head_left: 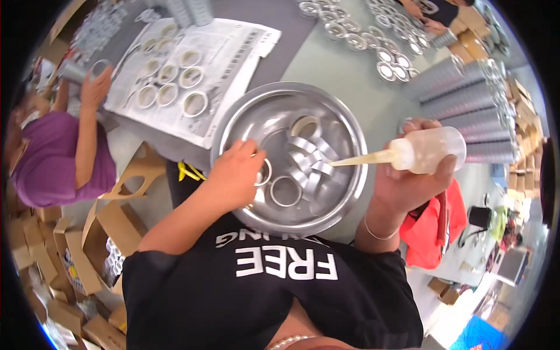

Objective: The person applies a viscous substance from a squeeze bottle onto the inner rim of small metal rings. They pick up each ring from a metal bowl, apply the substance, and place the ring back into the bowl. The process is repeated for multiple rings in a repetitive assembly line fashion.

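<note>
My left hand [232,175] is over the left side of a round steel basin [352,207], its fingers closed on a small silvery ring [268,172]. In my right hand [399,186] a translucent squeeze bottle [434,150] lies tilted on its side. Its long yellowish nozzle [367,158] points left, the tip over the basin. Curved silver strips [309,160] lie overlapped in the middle of the basin. One loose ring [286,204] rests in front of them, and another ring [305,126] behind.
Several rings [194,104] stand on printed paper [233,105] at the back left. Stacked grey cylinders [466,111] are at the right, and round metal pieces [356,41] at the back. A person in purple [64,157] holds a ring at left. Cardboard boxes [116,227] stand lower left.
</note>
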The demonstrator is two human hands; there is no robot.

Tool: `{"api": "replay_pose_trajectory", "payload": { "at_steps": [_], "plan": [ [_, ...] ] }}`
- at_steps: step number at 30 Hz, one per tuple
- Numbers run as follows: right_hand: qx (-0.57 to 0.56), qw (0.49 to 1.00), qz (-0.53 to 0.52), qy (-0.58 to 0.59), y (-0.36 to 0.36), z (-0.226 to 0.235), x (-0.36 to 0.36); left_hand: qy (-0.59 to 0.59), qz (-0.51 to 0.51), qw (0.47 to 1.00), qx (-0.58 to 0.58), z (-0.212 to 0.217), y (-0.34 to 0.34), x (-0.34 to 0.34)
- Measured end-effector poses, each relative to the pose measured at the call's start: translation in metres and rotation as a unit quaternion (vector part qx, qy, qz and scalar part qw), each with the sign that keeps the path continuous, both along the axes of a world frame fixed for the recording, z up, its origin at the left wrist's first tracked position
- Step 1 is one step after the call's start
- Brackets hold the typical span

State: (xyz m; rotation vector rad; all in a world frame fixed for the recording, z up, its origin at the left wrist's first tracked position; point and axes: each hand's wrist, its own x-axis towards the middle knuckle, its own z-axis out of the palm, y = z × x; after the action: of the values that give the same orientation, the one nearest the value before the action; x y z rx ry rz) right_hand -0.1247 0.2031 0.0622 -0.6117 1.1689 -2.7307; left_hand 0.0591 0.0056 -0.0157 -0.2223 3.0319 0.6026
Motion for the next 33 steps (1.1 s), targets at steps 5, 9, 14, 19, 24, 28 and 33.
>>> {"api": "replay_pose_trajectory", "payload": {
  "at_steps": [5,9,14,19,24,28,33],
  "plan": [
    [0.031,0.984,-0.05,0.169,0.003,-0.006,0.011,0.033,0.078,0.823,0.562,0.043,-0.003,-0.007],
    [0.105,0.932,0.044,0.345,0.021,0.002,0.019,0.019,0.103,0.605,0.789,0.056,0.011,0.002],
    [0.094,0.852,0.051,0.513,0.002,-0.001,0.03,-0.041,0.114,0.553,0.825,0.057,0.019,0.009],
    [0.098,0.859,0.003,0.502,-0.009,0.001,0.043,-0.041,0.108,0.581,0.806,0.067,0.021,0.009],
    [0.131,0.836,0.037,0.531,-0.002,0.007,0.037,0.086,0.097,0.659,0.741,0.076,0.025,0.011],
    [0.162,0.847,0.063,0.503,0.006,0.009,0.039,0.243,0.01,0.8,0.548,0.068,0.024,0.008],
    [0.123,0.921,0.087,0.36,-0.001,0.001,0.035,0.324,-0.09,0.901,0.274,0.078,0.015,0.008]
  ]
}}
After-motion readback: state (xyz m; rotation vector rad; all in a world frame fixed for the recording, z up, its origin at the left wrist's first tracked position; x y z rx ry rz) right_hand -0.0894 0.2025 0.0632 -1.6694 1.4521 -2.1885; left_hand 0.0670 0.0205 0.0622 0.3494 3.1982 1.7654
